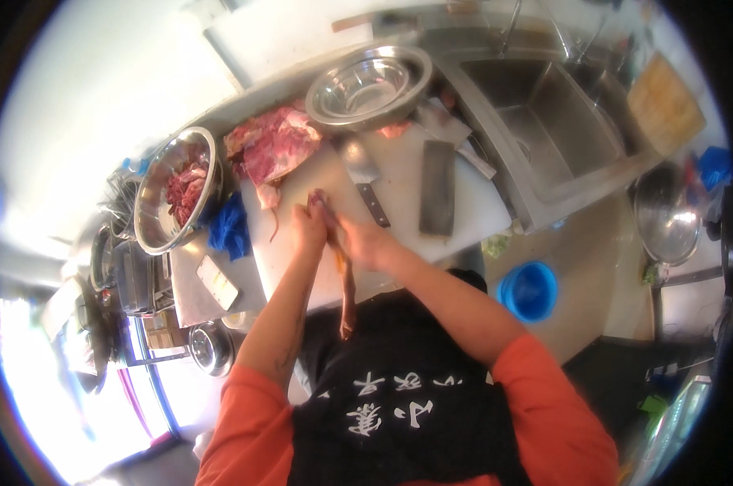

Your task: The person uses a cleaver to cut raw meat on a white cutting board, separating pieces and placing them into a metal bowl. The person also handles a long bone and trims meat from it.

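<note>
My left hand (310,229) and my right hand (366,242) meet over the front of a white cutting board (396,182). Both are closed around a long, narrow piece of raw meat (347,291). Its reddish upper end pokes out above my fingers, while the thin brownish lower end hangs over the board's near edge against my black apron. Just beyond my right hand lies a broad-bladed knife (366,182) with a dark riveted handle. A large slab of raw meat (278,143) rests at the board's far left, a thin strip trailing from it.
Left of the board, a steel bowl (213,143) holds meat pieces beside a blue cloth (229,228) and a phone-like slab (217,282). Nested steel basins (424,67), a grey rectangular block (437,188) and a cleaver (445,124) lie rightward, near a sink (542,133). A blue bucket (528,291) stands below.
</note>
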Motion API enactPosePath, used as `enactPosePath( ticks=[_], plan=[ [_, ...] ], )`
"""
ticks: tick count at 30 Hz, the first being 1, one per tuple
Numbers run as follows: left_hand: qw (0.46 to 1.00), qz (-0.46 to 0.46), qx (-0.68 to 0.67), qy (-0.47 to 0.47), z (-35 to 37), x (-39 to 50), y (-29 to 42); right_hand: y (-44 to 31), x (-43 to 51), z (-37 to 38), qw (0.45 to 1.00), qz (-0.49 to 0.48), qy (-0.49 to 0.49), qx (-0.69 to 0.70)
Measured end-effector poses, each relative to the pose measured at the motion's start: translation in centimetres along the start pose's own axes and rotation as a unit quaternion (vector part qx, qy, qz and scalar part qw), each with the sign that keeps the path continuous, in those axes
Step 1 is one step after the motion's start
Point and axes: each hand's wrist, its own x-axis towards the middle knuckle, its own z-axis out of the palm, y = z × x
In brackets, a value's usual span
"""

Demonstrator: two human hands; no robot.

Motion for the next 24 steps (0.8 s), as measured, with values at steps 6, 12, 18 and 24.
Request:
enactPosePath(
  ticks=[6,12,18,24],
  plan=[
    [1.000,-0.012,0.003,0.016,0.6,0.7,-1.6,1.0,-2.1,1.9,0.999,0.002,-0.009,0.037],
    [0.999,0.009,0.030,0.031,-0.2,-1.1,1.2,1.1,-1.4,2.7,0.997,0.001,0.015,0.080],
    [0.999,0.011,0.035,0.031,-0.2,-1.7,0.7,3.8,-2.1,4.7,0.991,-0.030,0.016,0.130],
    [0.998,0.021,0.017,0.049,0.1,-1.4,0.1,1.9,-4.3,3.6,0.988,-0.024,0.023,0.151]
  ],
)
